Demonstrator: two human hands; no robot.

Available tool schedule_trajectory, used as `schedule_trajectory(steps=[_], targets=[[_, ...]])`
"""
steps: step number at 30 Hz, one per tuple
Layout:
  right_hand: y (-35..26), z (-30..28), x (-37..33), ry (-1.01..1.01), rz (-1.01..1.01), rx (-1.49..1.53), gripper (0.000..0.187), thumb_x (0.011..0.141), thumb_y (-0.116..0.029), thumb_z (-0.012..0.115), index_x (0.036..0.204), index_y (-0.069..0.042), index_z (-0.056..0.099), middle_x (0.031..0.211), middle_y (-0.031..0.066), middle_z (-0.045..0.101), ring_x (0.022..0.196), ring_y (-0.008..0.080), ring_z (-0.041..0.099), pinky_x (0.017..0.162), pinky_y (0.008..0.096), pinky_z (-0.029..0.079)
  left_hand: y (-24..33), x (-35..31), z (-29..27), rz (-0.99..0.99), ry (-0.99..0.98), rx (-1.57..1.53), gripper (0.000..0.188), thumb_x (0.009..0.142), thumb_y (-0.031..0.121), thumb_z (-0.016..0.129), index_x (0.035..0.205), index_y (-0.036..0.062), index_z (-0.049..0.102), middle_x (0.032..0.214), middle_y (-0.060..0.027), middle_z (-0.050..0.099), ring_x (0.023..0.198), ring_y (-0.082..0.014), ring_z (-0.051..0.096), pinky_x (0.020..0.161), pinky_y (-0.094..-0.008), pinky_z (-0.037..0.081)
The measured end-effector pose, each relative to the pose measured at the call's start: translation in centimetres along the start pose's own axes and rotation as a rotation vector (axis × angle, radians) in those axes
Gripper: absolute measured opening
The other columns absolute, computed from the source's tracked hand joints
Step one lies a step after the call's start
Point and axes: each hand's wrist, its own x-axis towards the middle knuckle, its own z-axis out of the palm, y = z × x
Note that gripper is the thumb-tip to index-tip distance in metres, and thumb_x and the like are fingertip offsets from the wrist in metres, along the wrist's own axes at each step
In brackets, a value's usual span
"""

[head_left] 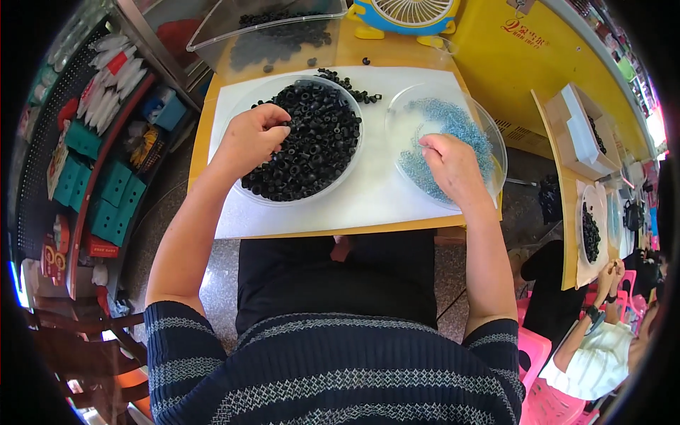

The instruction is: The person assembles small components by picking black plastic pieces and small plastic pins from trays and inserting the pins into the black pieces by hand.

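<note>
Both hands are digging in, left hand (249, 134) pinching black caps (312, 145) at 10 o'clock, right hand (451, 166) curling into blue rings (464, 127) at 2, both bowls looking mostly full.

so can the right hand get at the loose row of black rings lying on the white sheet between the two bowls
Probably yes. The right hand sits in the clear bowl of blue beads, and the loose row of black rings lies uncovered nearby on the white sheet.

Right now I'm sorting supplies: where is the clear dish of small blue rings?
In the head view, the clear dish of small blue rings sits on the white mat's right side, under the right hand, beside the bowl of black caps.
</note>
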Motion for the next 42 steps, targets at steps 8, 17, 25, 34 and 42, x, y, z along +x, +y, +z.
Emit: schedule_trajectory(steps=[8, 17, 25, 34, 42], targets=[[0.6, 2.8, 3.2, -0.241, 0.018, -0.379, 0.010, 0.073, -0.003, 0.049, 0.078, -0.004, 0.057, 0.079, 0.0163, 0.057, 0.081, 0.0348, 0.055, 0.071, 0.0410, 0.046, -1.0, -2.6, 0.4, 0.000, -0.200, -0.873, 0.022, 0.080, 0.000, 0.049, 0.101, -0.0018, 0.055, 0.088, -0.0084, 0.059, 0.072, -0.0128, 0.058, 0.062, -0.0245, 0.050], [0.5, 1.5, 2.6, 0.037, 0.081, -0.165, 0.008, 0.076, -0.008, 0.051, 0.080, -0.002, 0.054, 0.079, 0.0165, 0.058, 0.079, 0.0343, 0.056, 0.068, 0.0418, 0.045, -1.7, -3.4, 2.0, -0.083, -0.289, -1.089, 0.018, 0.081, 0.000, 0.051, 0.099, 0.0011, 0.055, 0.092, -0.0114, 0.060, 0.074, -0.0159, 0.060, 0.068, -0.0268, 0.052], [0.6, 1.8, 1.7, 0.173, 0.238, 0.473, 0.012, 0.078, -0.007, 0.054, 0.088, -0.001, 0.055, 0.078, 0.0139, 0.061, 0.072, 0.0229, 0.059, 0.067, 0.0298, 0.046, -1.2, -4.2, 3.1, -0.113, -0.330, -1.162, 0.015, 0.079, -0.003, 0.052, 0.092, 0.0028, 0.055, 0.090, -0.0105, 0.059, 0.075, -0.0182, 0.060, 0.069, -0.0296, 0.053], [-4.0, 0.7, -0.6, -0.015, 0.290, 0.845, 0.012, 0.076, -0.002, 0.058, 0.088, 0.000, 0.058, 0.075, 0.0073, 0.061, 0.065, 0.0132, 0.056, 0.062, 0.0235, 0.044, -0.1, -6.0, 6.0, 0.233, -0.207, -0.727, 0.031, 0.076, -0.006, 0.056, 0.104, 0.0024, 0.047, 0.095, -0.0072, 0.056, 0.084, -0.0121, 0.056, 0.078, -0.0250, 0.046], [-8.8, 0.9, -1.9, -0.022, -0.042, 0.779, 0.007, 0.073, -0.002, 0.063, 0.080, -0.001, 0.061, 0.074, 0.0051, 0.059, 0.066, 0.0120, 0.054, 0.059, 0.0225, 0.042, 1.3, -7.9, 7.2, 0.246, -0.199, -0.573, 0.039, 0.076, -0.001, 0.057, 0.111, 0.0018, 0.040, 0.093, -0.0060, 0.056, 0.084, -0.0085, 0.054, 0.072, -0.0223, 0.045]])
